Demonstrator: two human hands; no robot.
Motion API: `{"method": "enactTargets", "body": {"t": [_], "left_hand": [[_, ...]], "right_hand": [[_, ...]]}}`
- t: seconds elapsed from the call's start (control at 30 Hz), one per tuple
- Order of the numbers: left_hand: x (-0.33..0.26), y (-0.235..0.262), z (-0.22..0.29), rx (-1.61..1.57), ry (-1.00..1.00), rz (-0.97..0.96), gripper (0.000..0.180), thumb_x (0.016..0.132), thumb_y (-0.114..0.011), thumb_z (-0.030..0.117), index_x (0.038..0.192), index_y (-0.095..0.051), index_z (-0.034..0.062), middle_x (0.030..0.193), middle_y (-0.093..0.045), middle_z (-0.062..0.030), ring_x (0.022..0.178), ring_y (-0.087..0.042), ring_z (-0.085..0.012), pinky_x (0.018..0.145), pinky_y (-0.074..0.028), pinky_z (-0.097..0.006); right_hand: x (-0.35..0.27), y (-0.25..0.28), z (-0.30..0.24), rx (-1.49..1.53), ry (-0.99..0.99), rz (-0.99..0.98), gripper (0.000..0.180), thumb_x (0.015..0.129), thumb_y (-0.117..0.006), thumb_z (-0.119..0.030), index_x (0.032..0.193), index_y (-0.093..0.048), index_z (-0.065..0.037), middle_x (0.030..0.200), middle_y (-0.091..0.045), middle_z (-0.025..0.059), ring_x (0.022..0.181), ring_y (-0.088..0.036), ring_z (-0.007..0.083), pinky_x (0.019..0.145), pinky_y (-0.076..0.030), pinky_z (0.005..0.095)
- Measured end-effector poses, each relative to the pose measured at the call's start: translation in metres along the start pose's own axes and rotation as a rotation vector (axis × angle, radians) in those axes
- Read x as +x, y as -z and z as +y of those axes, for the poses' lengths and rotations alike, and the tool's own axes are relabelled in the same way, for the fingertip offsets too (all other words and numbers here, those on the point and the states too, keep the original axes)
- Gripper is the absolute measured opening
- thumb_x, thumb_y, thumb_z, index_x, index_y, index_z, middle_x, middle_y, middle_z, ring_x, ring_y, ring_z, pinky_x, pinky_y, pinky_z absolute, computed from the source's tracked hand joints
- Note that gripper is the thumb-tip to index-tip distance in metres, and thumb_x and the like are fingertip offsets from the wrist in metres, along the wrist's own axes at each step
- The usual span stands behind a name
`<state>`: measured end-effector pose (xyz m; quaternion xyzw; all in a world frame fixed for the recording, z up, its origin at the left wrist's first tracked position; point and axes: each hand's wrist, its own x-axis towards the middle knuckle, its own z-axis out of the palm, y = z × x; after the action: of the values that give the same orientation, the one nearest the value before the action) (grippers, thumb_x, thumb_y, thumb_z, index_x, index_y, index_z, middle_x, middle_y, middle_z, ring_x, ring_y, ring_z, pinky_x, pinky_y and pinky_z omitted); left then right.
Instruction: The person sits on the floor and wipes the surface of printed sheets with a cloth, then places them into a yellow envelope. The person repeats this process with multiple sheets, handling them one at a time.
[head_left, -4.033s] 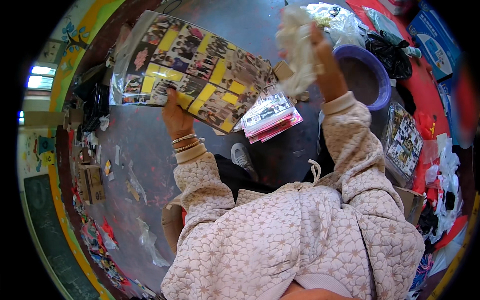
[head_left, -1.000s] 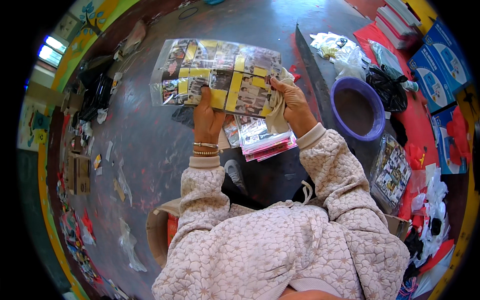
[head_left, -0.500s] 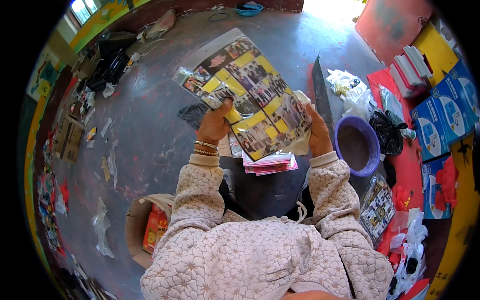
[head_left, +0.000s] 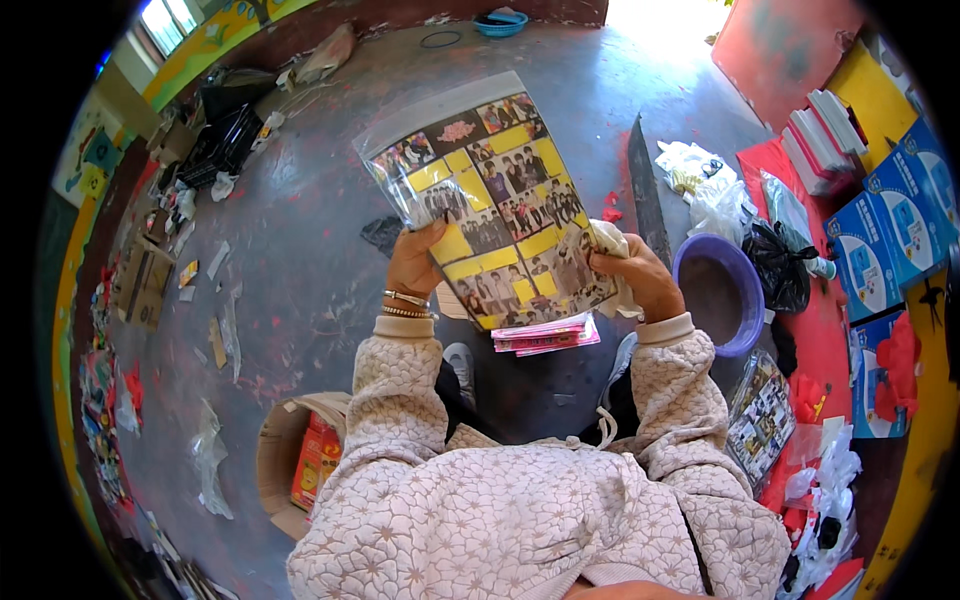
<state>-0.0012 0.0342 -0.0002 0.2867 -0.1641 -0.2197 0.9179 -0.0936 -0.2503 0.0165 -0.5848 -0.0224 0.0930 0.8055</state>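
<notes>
Raised in front of me is a clear plastic sleeve of photo sheets (head_left: 515, 215), dark with yellow blocks and small group pictures. My left hand (head_left: 418, 262) grips its left edge, thumb on the front. At the right edge my right hand (head_left: 645, 278) is closed on a crumpled whitish cloth (head_left: 612, 240), pressed against the sleeve; its thumb lies over the front. Below the sleeve, a stack of pink booklets (head_left: 545, 336) rests low between my feet, partly covered by it. A piece of brown cardboard (head_left: 450, 300) shows beside my left wrist.
Right of me stand a purple basin (head_left: 718, 295), a black plastic bag (head_left: 778, 262) and another picture packet (head_left: 757, 415). Blue boxes (head_left: 905, 220) line the right side. An open carton (head_left: 285, 450) sits at lower left. Plastic scraps (head_left: 208, 465) litter the floor.
The sleeve has turned a little more upright and shifted slightly right and down. My right hand has lowered and moved right, its thumb now across the sleeve's front with the cloth behind.
</notes>
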Motion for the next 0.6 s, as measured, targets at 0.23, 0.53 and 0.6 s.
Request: {"method": "enactTargets", "body": {"t": [0.23,0.53,0.6], "left_hand": [[-0.006,0.011,-0.004,-0.053,0.137,-0.022,0.035,0.079,-0.059,0.011,0.111,-0.051,-0.0019,0.104,-0.059,-0.0142,0.091,-0.06,-0.0258,0.079,-0.05,-0.039],[-0.006,-0.006,-0.033,0.097,0.268,-0.041,0.04,0.077,-0.061,0.008,0.115,-0.05,-0.0003,0.106,-0.058,-0.0096,0.095,-0.057,-0.0229,0.082,-0.047,-0.037],[-0.003,0.001,-0.037,0.141,0.319,-0.038,0.04,0.077,-0.061,0.008,0.114,-0.05,0.0003,0.107,-0.058,-0.0096,0.095,-0.057,-0.0224,0.082,-0.047,-0.037]], "right_hand": [[-0.012,0.032,-0.021,0.01,0.034,0.204,0.036,0.078,-0.064,-0.025,0.102,-0.056,0.0,0.091,-0.061,0.0098,0.059,-0.057,0.0127,0.056,-0.049,0.0241],[0.016,0.014,-0.021,0.226,0.11,0.043,0.037,0.074,-0.065,-0.012,0.107,-0.055,0.002,0.096,-0.061,0.0105,0.079,-0.061,0.0169,0.068,-0.051,0.0295],[0.018,0.015,-0.02,0.205,0.096,0.143,0.02,0.068,-0.067,0.001,0.088,-0.063,0.001,0.081,-0.064,0.008,0.068,-0.062,0.0155,0.065,-0.051,0.0288]]}}
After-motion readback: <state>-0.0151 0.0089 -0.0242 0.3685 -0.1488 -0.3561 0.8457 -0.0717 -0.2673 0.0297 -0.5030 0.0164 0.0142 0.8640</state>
